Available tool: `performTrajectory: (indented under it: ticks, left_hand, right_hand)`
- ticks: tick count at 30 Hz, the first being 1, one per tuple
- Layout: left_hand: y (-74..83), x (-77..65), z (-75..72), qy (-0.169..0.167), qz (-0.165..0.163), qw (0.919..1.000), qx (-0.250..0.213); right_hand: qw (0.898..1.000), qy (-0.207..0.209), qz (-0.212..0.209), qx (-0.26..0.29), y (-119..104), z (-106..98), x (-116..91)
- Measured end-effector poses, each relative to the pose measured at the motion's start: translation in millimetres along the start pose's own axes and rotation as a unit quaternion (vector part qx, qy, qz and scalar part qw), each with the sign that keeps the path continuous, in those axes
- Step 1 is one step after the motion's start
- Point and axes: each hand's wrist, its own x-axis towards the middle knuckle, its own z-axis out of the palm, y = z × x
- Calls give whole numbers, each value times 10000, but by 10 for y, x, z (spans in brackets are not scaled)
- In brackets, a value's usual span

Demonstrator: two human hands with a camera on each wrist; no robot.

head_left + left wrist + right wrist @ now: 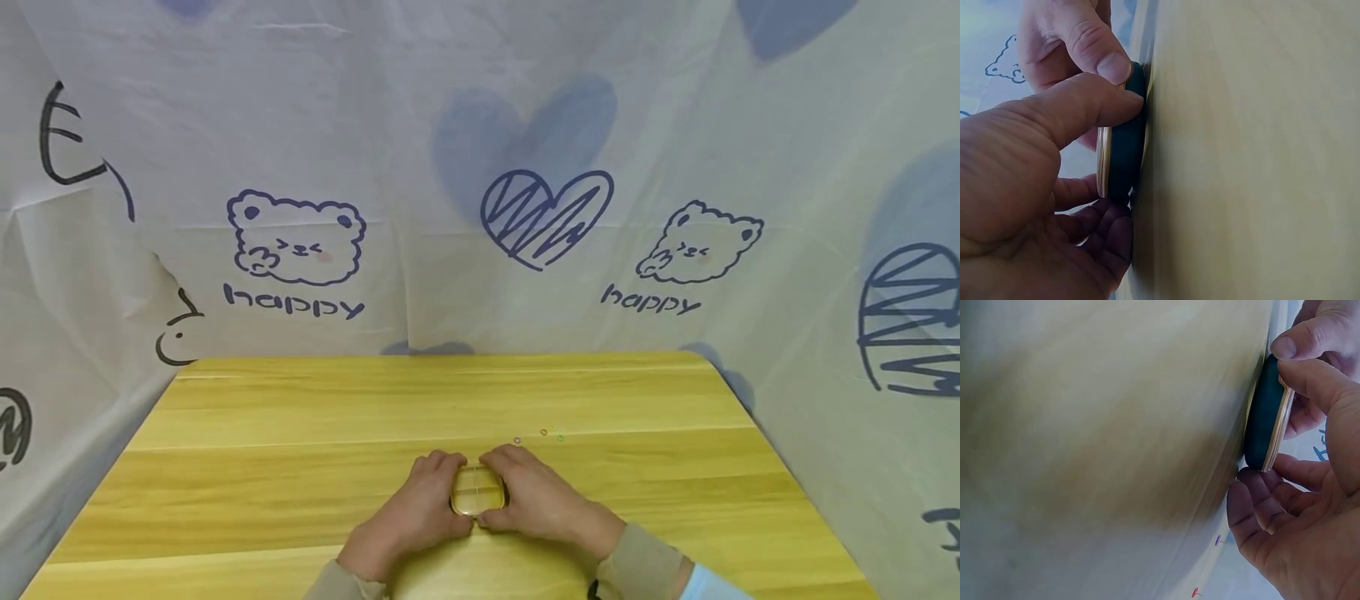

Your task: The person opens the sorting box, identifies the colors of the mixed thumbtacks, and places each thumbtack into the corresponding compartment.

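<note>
A small rounded-square box lies close over the wooden table, with a clear, gold-rimmed top that thin lines split into sections. Its side wall shows dark teal in both wrist views. My left hand grips the box from the left, thumb at the near edge and fingers round the far side. From the right, my right hand holds it the same way. In the left wrist view the two thumbs meet at one corner of the box. Parts of the box's sides are hidden behind the fingers.
Beyond the right hand lie three tiny coloured pieces on the table: a purplish one, a red one and a green one. A printed cloth hangs behind the table and along its sides.
</note>
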Motion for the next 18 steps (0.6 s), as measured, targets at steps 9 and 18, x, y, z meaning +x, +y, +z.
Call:
performTrajectory:
  ticks: [9,18]
  left_hand:
    - [-8,16,25,69,144,9993,347]
    - [0,14,11,154,288,9971,685]
  right_hand:
    - [10000,-69,-8,-29,17,-4,13]
    - [9998,-180,29,-19,20,-30,47]
